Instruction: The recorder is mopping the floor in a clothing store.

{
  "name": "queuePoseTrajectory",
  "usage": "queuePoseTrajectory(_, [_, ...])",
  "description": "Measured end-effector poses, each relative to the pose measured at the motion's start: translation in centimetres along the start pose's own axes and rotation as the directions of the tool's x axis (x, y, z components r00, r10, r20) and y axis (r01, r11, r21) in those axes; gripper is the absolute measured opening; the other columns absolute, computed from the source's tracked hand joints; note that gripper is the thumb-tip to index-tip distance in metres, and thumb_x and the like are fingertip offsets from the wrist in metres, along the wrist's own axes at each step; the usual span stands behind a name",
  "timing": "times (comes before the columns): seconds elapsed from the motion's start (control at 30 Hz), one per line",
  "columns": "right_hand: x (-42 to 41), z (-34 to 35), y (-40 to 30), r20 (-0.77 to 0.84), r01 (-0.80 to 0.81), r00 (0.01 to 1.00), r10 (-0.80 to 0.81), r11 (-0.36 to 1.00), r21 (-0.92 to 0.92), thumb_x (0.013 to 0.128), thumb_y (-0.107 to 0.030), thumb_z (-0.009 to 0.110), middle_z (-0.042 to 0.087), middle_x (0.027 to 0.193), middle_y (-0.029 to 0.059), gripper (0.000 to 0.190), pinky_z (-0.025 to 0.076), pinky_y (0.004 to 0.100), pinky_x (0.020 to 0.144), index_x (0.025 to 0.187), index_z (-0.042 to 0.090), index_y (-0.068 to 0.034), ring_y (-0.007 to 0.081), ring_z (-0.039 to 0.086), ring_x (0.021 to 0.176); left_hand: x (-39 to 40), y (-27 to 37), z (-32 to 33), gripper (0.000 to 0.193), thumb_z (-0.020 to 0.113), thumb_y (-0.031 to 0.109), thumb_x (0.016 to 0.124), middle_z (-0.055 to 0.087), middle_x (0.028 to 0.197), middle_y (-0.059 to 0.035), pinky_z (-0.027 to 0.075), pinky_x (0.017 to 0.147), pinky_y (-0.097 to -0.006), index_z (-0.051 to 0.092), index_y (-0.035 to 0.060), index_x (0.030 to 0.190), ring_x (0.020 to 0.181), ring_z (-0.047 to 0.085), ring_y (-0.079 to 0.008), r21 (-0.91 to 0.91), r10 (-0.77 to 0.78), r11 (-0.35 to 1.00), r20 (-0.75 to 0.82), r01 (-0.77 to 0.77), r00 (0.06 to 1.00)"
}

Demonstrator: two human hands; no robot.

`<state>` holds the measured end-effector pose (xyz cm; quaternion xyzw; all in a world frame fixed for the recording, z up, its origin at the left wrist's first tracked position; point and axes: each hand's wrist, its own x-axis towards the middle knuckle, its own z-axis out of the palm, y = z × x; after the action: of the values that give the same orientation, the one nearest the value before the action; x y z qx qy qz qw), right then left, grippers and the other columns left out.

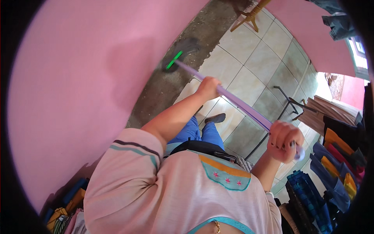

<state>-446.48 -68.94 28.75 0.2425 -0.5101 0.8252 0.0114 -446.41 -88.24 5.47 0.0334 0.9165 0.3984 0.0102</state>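
A lilac pole [242, 103] runs diagonally across the view, with a narrow bright green head [174, 60] at its far end. Whether that is a broom or a floor squeegee, I cannot tell. The head is down at a dark patch [187, 46] on a bare concrete strip [157, 90] along the pink wall [87, 73]. My left hand [209, 87] is wrapped around the pole's middle. Near the upper end, my right hand [285, 142] grips it, with the rounded tip poking out beyond the fingers.
Pale floor tiles [233, 79] meet the concrete at a ragged edge. A wooden stand's feet [249, 20] are at the top. To the right are a black metal rack [287, 102] and hanging clothes [336, 166]. More folded fabrics [62, 216] lie at lower left.
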Motion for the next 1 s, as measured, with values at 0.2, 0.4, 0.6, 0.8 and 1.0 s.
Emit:
queuePoseTrajectory(0.2, [-1.6, 4.8, 7.7, 0.243, -0.438, 0.889, 0.388, 0.876, 0.204, 0.077, -0.021, 0.054, 0.044, 0.050, 0.0060, 0.031, 0.038, 0.0293, 0.043, 0.056, 0.040, -0.003, 0.0178, 0.047, 0.046, -14.9, -6.0, -1.7, 0.013, 0.062, 0.013, 0.063, 0.053, 0.060, -0.0150, 0.041, 0.055, -0.0392, 0.054, 0.0032, 0.058, 0.062, 0.053, -0.0326, -0.074, -0.351, 0.936, -0.234, 0.343, 0.907])
queuePoseTrajectory(0.4, [-2.6, 2.7, 6.8, 0.092, -0.460, 0.887, 0.452, 0.856, 0.237, 0.077, -0.019, 0.054, 0.041, 0.049, 0.0049, 0.029, 0.033, 0.0315, 0.044, 0.057, 0.039, -0.005, 0.0150, 0.039, 0.044, -14.6, -5.1, 1.0, 0.022, 0.062, 0.016, 0.066, 0.051, 0.055, -0.0117, 0.039, 0.053, -0.0405, 0.050, 0.0027, 0.054, 0.055, 0.051, -0.0320, -0.182, -0.320, 0.944, -0.295, 0.276, 0.900])
queuePoseTrajectory(0.6, [-0.5, -0.8, -5.0, -0.156, -0.079, 0.987, 0.040, 0.965, -0.251, 0.076, -0.021, 0.045, 0.036, 0.042, 0.0001, 0.025, 0.030, 0.0288, 0.042, 0.056, 0.035, -0.012, 0.0126, 0.034, 0.036, -4.4, 5.3, 4.0, 0.025, 0.063, 0.023, 0.068, 0.052, 0.059, -0.0128, 0.039, 0.059, -0.0412, 0.052, 0.0061, 0.054, 0.063, 0.051, -0.0318, -0.225, -0.027, 0.974, -0.029, 0.019, 0.999])
queuePoseTrajectory(0.8, [-3.1, 0.2, -8.1, -0.113, 0.106, 0.981, -0.161, 0.916, -0.387, 0.075, -0.016, 0.051, 0.041, 0.043, -0.0010, 0.027, 0.032, 0.0244, 0.039, 0.052, 0.038, -0.011, 0.0110, 0.040, 0.036, 4.5, 9.3, 7.5, 0.009, 0.061, 0.018, 0.060, 0.058, 0.064, -0.0122, 0.040, 0.057, -0.0517, 0.055, 0.0105, 0.058, 0.068, 0.056, -0.0344, -0.138, 0.306, 0.952, 0.381, -0.273, 0.873])
queuePoseTrajectory(1.0, [-6.7, 0.7, -8.3, -0.221, 0.087, 0.958, -0.183, 0.919, -0.384, 0.075, -0.012, 0.053, 0.042, 0.042, 0.0007, 0.028, 0.037, 0.0269, 0.037, 0.052, 0.038, -0.008, 0.0140, 0.041, 0.034, 2.6, 9.2, 7.3, 0.014, 0.061, 0.016, 0.055, 0.054, 0.057, -0.0119, 0.042, 0.056, -0.0446, 0.050, 0.0092, 0.052, 0.063, 0.054, -0.0335, -0.152, 0.405, 0.914, 0.350, -0.376, 0.845])
